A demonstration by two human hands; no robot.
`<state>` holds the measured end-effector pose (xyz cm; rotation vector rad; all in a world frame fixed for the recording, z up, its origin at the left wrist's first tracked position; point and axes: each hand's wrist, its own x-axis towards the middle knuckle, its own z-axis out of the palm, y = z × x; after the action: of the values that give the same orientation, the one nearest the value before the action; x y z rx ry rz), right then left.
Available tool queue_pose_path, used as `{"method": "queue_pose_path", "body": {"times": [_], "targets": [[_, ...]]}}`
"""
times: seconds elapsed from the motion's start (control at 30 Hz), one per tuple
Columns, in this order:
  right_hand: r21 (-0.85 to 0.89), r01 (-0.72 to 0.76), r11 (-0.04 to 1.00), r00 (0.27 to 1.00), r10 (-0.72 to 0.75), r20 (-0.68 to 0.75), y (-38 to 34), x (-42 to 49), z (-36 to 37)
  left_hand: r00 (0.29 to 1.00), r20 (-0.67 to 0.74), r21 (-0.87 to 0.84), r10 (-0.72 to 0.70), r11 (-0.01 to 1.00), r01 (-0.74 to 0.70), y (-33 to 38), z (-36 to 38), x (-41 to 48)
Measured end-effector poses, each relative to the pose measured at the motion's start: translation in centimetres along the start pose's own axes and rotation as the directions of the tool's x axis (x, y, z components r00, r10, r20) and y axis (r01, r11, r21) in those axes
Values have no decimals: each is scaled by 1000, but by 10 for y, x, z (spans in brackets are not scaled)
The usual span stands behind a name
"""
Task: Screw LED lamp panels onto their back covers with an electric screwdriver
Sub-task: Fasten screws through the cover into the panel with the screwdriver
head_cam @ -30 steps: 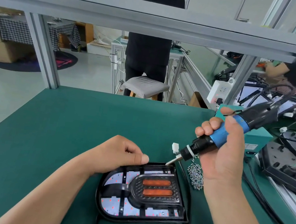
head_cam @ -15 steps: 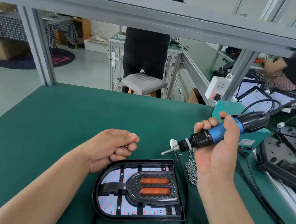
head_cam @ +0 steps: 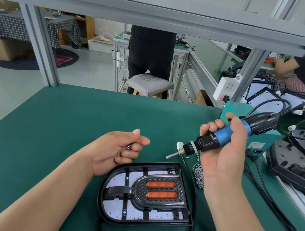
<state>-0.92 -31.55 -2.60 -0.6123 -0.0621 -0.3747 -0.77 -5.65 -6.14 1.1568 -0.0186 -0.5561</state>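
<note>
Gripping the electric screwdriver (head_cam: 222,136) round its blue barrel, the right hand (head_cam: 226,158) holds it tilted, bit near the far edge of the LED lamp panel (head_cam: 114,208), which sits in its black back cover (head_cam: 101,192) on the green worktop (head_cam: 59,122). The left hand (head_cam: 120,148) hovers just beside the cover, fingers (head_cam: 140,140) curled round a small glinting piece, probably a screw (head_cam: 129,146). Light, stiff plastic, the cover may skid under the driver, so steadying it by the rim seems wisest.

table mat (head_cam: 58,132): matt green, cloth-like
lamp housing (head_cam: 182,222): glossy black plastic
screws (head_cam: 199,176): shiny metal
screwdriver (head_cam: 224,136): blue metallic barrel, black plastic
</note>
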Motion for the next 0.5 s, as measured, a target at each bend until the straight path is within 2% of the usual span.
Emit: {"method": "queue_pose_path", "body": {"times": [0.2, 0.5], "targets": [[-3, -13, 1000, 1000, 13, 6, 1, -1, 0, 998, 54, 20, 17, 1000, -18, 0, -5, 0], [-13, 3, 1000, 1000, -2, 15, 3, -3, 4, 999, 21, 52, 29, 998, -30, 0, -2, 0]]}}
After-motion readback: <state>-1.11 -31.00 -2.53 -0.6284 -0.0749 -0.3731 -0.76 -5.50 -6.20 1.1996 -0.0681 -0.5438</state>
